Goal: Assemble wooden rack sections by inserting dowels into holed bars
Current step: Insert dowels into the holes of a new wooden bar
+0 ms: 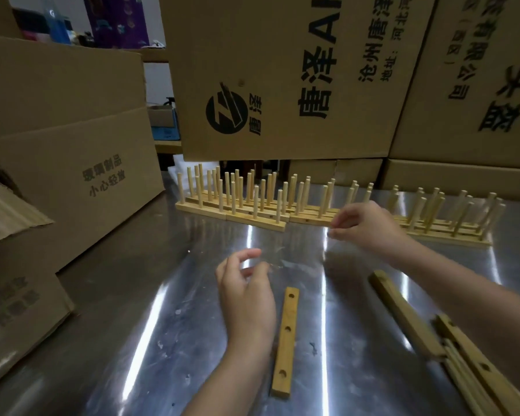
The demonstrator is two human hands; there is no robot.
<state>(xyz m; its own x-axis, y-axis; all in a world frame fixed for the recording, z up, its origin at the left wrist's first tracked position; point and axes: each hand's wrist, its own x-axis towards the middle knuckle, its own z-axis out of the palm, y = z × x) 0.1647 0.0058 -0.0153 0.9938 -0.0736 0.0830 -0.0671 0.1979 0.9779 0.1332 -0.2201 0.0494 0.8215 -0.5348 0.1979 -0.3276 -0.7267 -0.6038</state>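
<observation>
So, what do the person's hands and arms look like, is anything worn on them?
Both are bare. The left hand and right hand wear no gloves, and no ring, watch or bracelet shows. The left forearm and right forearm show no sleeve up to the frame edge. Fine marks are too blurred to tell.

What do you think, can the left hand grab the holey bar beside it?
Probably yes. The left hand looks empty, and the holed bar lies flat on the metal table right beside it, with nothing between them.
</observation>
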